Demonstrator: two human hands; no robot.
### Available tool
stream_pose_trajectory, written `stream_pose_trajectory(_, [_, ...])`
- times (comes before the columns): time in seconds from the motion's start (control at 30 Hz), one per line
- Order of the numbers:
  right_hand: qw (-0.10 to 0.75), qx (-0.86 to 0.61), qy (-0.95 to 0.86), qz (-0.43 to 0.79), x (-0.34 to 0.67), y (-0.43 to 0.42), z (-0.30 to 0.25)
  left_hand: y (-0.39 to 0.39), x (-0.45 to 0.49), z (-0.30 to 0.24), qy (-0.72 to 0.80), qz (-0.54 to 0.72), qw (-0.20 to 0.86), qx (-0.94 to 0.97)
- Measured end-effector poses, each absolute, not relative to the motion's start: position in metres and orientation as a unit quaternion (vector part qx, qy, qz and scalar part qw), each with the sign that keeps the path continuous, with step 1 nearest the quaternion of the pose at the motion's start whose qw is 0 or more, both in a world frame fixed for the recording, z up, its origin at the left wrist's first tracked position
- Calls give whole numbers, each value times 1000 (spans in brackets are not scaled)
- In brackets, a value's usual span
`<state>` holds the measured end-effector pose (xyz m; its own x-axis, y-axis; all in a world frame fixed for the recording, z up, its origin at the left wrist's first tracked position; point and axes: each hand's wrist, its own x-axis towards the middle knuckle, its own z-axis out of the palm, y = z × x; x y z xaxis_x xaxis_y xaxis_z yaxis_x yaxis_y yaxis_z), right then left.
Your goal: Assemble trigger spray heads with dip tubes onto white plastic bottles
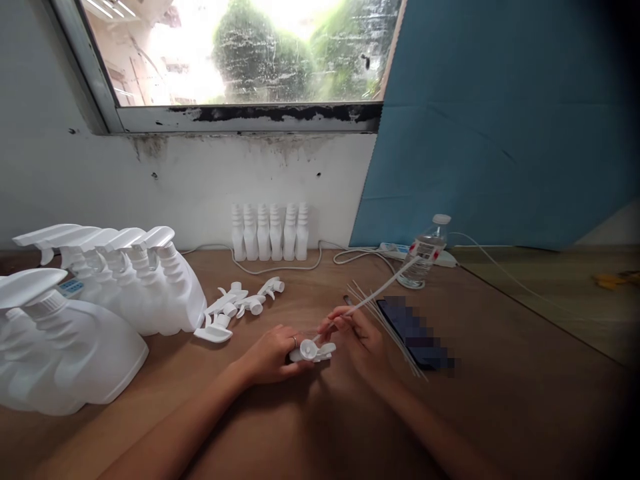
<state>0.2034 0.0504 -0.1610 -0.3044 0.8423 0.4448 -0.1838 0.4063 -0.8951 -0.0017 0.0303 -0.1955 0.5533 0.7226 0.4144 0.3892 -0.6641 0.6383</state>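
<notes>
Currently, listed by size:
Table (500,373): brown wood, bears everything below.
Spray bottles (125,287): white, finished with triggers, lying in a row at far left.
Small bottles (269,232): 6 upright against the wall.
Water bottle (424,257): clear, upright, right of centre.
Loose triggers (240,307): small heap, near the left hand.
Spare tubes (385,320): thin bundle, just beside the right hand.
Left hand (273,357): fingers curled closed on the trigger head (313,350), pressed to the table.
Right hand (360,333): fingertips pinched on the dip tube (380,290), lower end at the head.
Advice: likely best to grip low, keep the tube straight, steady the head.
</notes>
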Motion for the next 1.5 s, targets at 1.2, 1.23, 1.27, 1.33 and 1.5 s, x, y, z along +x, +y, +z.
stream_pose_trajectory(1.2, [502, -257, -774, 288, 204, 45, -166, 32, -4, -201, 333, 317, 232, 857])
stream_pose_trajectory(1.23, [498, -252, -777, 292, 204, 44, -166, 32, -4, -201, 332, 315, 232, 858])
stream_pose_trajectory(1.27, [493, -249, -780, 295, 203, 44, -166, 33, -3, -201, 332, 314, 232, 859])
stream_pose_trajectory(1.33, [484, -248, -785, 296, 202, 44, -167, 33, -3, -200, 330, 314, 229, 860])
stream_pose_trajectory(1.5, [464, -265, -792, 296, 202, 44, -167, 32, -2, -201, 325, 317, 218, 864])
